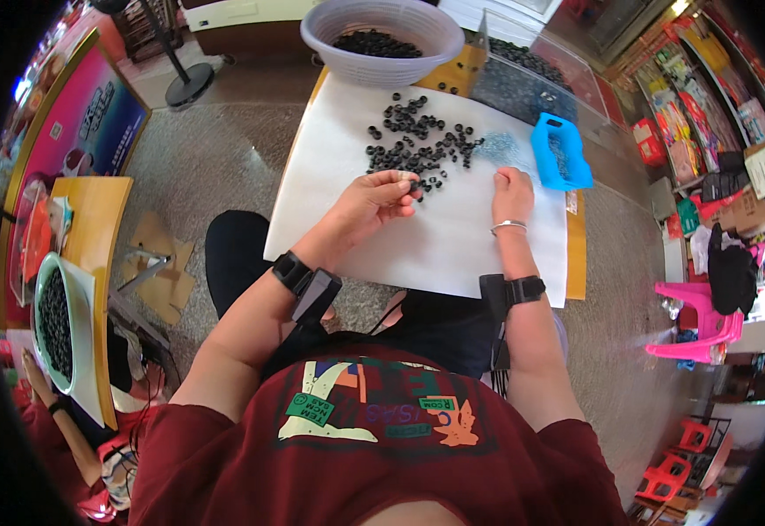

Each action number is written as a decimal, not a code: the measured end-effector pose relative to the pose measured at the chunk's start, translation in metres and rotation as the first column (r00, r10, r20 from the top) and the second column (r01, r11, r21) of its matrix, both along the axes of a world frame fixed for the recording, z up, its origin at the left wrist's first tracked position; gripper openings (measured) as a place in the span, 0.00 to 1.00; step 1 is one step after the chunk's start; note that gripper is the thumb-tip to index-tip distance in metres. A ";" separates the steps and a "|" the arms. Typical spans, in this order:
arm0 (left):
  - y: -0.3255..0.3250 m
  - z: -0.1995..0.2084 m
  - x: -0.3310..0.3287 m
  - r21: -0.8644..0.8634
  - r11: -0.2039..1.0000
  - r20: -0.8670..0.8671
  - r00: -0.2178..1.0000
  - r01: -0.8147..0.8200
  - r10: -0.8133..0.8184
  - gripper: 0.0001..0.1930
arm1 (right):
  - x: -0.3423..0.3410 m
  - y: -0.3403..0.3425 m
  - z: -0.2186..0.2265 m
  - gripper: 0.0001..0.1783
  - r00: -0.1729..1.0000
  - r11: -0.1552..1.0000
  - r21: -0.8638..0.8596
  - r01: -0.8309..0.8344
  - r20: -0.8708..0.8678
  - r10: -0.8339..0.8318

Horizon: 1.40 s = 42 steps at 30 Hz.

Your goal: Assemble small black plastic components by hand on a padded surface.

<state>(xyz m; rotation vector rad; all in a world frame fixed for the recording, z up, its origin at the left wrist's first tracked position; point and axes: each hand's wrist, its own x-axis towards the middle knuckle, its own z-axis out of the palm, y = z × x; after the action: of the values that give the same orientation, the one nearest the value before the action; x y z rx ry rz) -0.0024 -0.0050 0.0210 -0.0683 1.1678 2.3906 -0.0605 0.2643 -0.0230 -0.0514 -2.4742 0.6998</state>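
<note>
Between the thumb and fingertips of my left hand (372, 205) is a small round black part (414, 186). That hand is at the near edge of a loose scatter of similar black parts (404, 158), spread over a white sheet (330, 140). My right hand (513, 198) is closed, fingers curled together, above the sheet; whatever it pinches is hidden. Just beyond it lies a thin heap of tiny clear-bluish pieces (500, 146). To the right of that heap, a bright blue scoop-like tray (580, 173) holds more of those pieces.
A pale basin (312, 39) of black parts stands at the table's far edge, beside a clear box (523, 92) with more. At left, another person's arm (75, 438) is near a green-rimmed tub (46, 272) of black parts. Pink stools (698, 324) and stocked shelves (707, 96) are at right.
</note>
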 end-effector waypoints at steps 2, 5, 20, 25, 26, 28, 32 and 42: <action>0.000 -0.009 0.002 0.118 0.993 -0.010 1.000 0.031 -0.030 0.10 | 0.001 0.003 -0.001 0.07 1.000 0.998 -0.052 -0.024 -0.021 0.023; -0.003 -0.011 0.003 0.141 0.990 -0.013 1.000 0.023 -0.022 0.09 | 0.022 -0.025 0.033 0.09 0.970 0.853 -0.516 -0.083 0.154 0.187; -0.001 -0.009 0.004 0.042 0.999 -0.193 0.981 -0.027 0.035 0.12 | 0.082 -0.101 0.065 0.08 0.852 0.540 -0.798 -0.268 0.065 0.519; 0.000 -0.010 0.005 -0.004 0.999 -0.230 0.973 -0.036 0.034 0.11 | 0.084 -0.104 0.074 0.07 0.838 0.506 -0.809 -0.299 0.031 0.545; 0.000 -0.011 0.005 -0.015 0.999 -0.241 0.970 -0.033 0.028 0.11 | 0.084 -0.104 0.073 0.07 0.839 0.508 -0.808 -0.298 0.032 0.544; 0.001 -0.011 0.005 -0.042 0.999 -0.249 0.969 -0.019 0.007 0.11 | 0.083 -0.103 0.069 0.08 0.838 0.632 -0.705 -0.322 0.099 0.537; 0.001 -0.010 0.007 -0.161 0.987 -0.287 0.957 -0.001 -0.046 0.09 | 0.085 -0.103 0.065 0.07 0.851 0.673 -0.663 -0.329 0.101 0.516; -0.002 -0.004 0.010 -0.204 0.944 -0.252 0.917 0.261 -0.308 0.09 | 0.082 -0.067 0.067 0.05 0.667 0.426 -0.901 -0.083 0.268 0.696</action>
<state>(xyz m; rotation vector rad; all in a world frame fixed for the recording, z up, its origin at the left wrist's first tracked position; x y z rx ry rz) 0.0076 -0.0072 0.0174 0.3765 1.3978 2.0860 0.0213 0.1978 0.0440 -0.0084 -2.4153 2.4625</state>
